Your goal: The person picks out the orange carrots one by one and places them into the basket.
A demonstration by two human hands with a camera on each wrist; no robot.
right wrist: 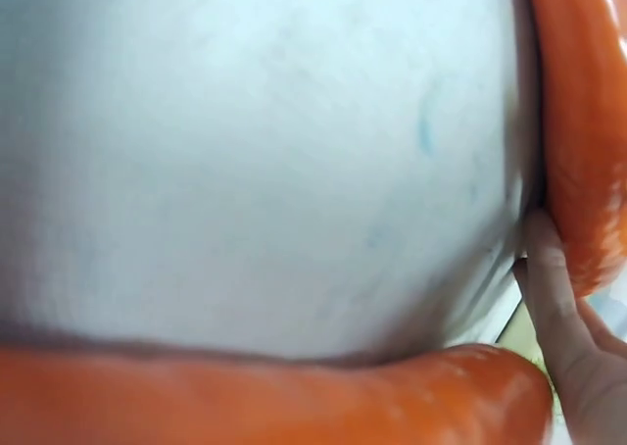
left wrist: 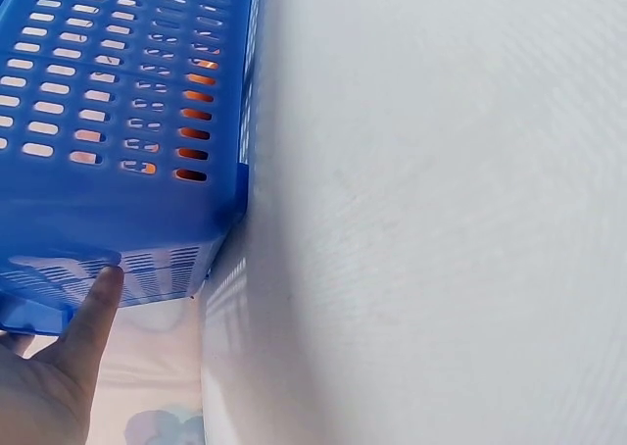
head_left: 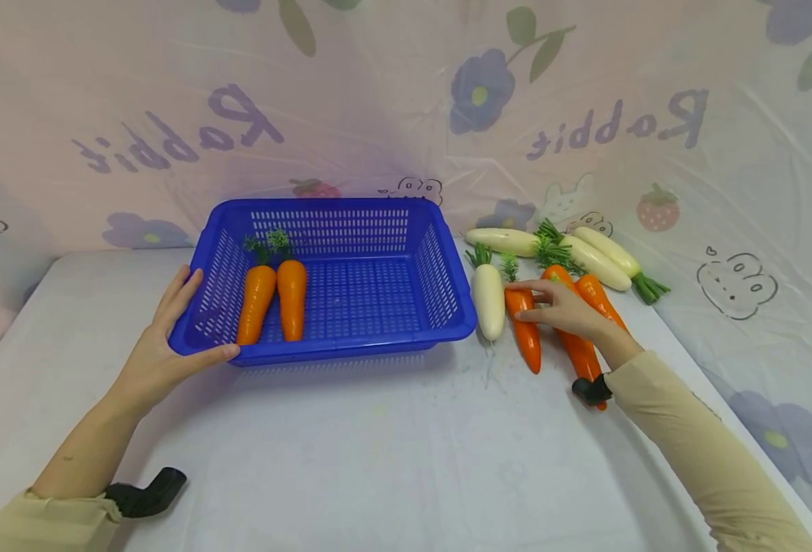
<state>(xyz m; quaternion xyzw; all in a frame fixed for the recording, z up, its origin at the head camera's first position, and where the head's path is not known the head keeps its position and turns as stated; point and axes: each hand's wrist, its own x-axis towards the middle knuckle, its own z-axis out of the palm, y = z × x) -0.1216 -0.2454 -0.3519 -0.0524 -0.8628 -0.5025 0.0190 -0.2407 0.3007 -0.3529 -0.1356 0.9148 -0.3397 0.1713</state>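
Blue plastic fills the middle of my head view: a perforated basket [head_left: 350, 343] on the white counter [head_left: 378, 445], with two orange carrots [head_left: 292, 295] lying side by side at its left end. Through the feed I see the left hand [head_left: 160, 353] spread wide across the basket's near left corner, thumb along the front rim, fingers straight against the end wall, touching rather than wrapping round anything. Opposite, the right hand [head_left: 560, 307] has its thumb and fingers drawn in, pinching the thick upper part of one reddish carrot [head_left: 527, 341], which lies on the counter to the right of the basket, beside a white radish [head_left: 488, 303]. How firm that pinch is, I cannot tell. What worries me is the smooth, shiny surface: held near the leafy end, the carrot could swivel or slip out if lifted with only a light squeeze. The white radish sits close enough that a sideways sweep might roll it. I also watch the black wrist mount [head_left: 592, 389], which overlaps another carrot [head_left: 578, 349] near its tip; if they touch, pulling the arm across could drag that carrot along. A low lift could catch on the basket's right rim.
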